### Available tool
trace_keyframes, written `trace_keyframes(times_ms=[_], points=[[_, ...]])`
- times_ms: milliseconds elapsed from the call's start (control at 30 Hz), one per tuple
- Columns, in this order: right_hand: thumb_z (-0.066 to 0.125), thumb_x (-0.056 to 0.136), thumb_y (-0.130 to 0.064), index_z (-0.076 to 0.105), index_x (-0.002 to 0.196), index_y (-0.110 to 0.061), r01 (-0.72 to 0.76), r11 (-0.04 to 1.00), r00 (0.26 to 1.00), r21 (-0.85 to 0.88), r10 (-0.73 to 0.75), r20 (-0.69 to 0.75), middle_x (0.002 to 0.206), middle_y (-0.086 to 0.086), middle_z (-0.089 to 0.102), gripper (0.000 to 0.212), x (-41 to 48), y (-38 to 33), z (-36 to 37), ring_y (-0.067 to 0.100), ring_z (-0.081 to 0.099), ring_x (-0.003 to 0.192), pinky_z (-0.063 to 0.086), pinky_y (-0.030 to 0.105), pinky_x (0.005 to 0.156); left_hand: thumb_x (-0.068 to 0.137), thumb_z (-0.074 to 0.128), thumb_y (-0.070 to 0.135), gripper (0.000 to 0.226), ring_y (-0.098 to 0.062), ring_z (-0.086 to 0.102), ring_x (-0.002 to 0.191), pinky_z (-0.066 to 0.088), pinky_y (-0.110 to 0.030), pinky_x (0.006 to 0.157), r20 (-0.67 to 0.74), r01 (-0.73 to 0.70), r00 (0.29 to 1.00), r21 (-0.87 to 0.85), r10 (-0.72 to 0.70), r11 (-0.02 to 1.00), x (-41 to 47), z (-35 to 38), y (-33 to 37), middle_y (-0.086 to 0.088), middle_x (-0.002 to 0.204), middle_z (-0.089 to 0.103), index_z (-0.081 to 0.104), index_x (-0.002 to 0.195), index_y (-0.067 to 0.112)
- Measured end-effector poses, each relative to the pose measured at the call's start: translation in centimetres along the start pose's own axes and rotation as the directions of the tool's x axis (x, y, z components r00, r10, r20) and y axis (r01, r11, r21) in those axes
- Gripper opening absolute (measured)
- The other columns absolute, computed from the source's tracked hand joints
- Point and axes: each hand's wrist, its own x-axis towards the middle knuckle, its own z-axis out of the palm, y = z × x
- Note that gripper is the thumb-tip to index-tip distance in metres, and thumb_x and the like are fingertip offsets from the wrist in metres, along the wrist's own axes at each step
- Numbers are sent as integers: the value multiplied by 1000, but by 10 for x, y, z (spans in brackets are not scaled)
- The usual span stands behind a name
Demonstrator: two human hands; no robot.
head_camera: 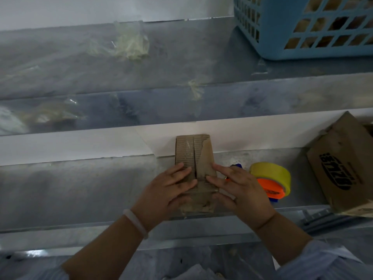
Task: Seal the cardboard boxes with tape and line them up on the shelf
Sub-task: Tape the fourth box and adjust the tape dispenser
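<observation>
A small brown cardboard box lies on the grey metal shelf, its two top flaps meeting along a centre seam. My left hand presses flat on the left flap with straight fingers. My right hand presses on the right flap the same way. A yellow tape roll on an orange and blue dispenser sits just right of my right hand. A larger printed cardboard box leans tilted at the shelf's right end.
A blue plastic basket stands on the upper shelf at the top right. Crumpled scraps of clear tape stick to the upper shelf surfaces. A white wall panel runs behind the box. Loose paper lies below the shelf.
</observation>
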Motion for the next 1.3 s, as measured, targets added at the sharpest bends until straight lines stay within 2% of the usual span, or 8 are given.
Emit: trace_keyframes(times_ms=[200, 400, 500, 633, 733, 833, 967, 1300], points=[[54, 91, -38, 65, 125, -21, 5, 1000, 997, 1, -5, 71, 142, 3, 50, 39, -1, 1, -2, 27, 61, 112, 49, 43, 94, 92, 47, 32, 44, -25, 40, 134, 33, -33, 111, 73, -92, 994, 116, 84, 989, -3, -2, -11, -5, 136, 54, 58, 129, 11], [50, 93, -28, 46, 137, -17, -69, 989, 997, 134, 64, 39, 149, 5, 39, 46, -13, -8, 10, 9, 50, 120, 40, 23, 101, 93, 47, 38, 63, -20, 26, 141, 25, -32, 115, 13, 132, 991, -12, -132, 991, -20, 11, -11, -8, 152, 28, 28, 143, 6], [49, 93, -26, 43, 139, -16, -68, 987, 997, 148, 60, 56, 150, 5, 37, 47, -10, -9, 9, 9, 47, 124, 36, 19, 104, 92, 46, 38, 62, -25, 35, 137, 33, -40, 109, 30, 102, 994, 17, -102, 995, -17, 7, -15, -10, 149, 31, 31, 141, 3], [47, 97, -31, 38, 144, -21, -168, 944, 985, 284, 150, 82, 156, -3, 31, 49, -14, -14, 9, 7, 36, 137, 31, 21, 111, 98, 37, 39, 62, -15, 15, 146, 18, -28, 117, 73, 148, 988, -153, -138, 977, -20, 3, -11, -4, 158, 13, 16, 148, 10], [47, 93, -49, 32, 147, -35, -389, 684, 885, 617, 463, 46, 151, -14, 36, 58, -10, -36, 21, 6, 33, 139, 34, 27, 111, 90, 39, 62, 80, -5, 9, 146, 16, -32, 120, -15, 488, 808, -542, -589, 684, -14, 18, 20, 7, 161, 9, 5, 153, 27], [61, 86, -48, 27, 149, -36, -526, 380, 707, 761, 693, 143, 124, -39, 50, 72, 11, -57, 41, -14, 50, 116, 47, 11, 88, 86, 58, 56, 75, -11, 45, 132, 40, -43, 109, 111, 485, 582, -843, -806, 234, 15, 34, 50, 3, 146, 46, 28, 148, 27], [58, 94, -27, 38, 144, -33, -562, 392, 659, 728, 744, 109, 111, -32, 60, 54, 19, -58, 50, -12, 58, 101, 49, 7, 78, 98, 48, 14, 33, -5, 64, 102, 54, -32, 91, 26, 471, 520, -843, -854, 261, 28, 44, 57, 6, 113, 68, 54, 130, 22], [34, 103, -28, 40, 146, -21, -534, 340, 654, 774, 746, 123, 137, -5, 54, 44, 16, -57, 47, -5, 51, 120, 43, 9, 95, 102, 37, 32, 39, -15, 61, 114, 49, -42, 99, 172, 446, 486, -892, -857, 73, 23, 45, 54, 1, 123, 65, 51, 137, 23]])
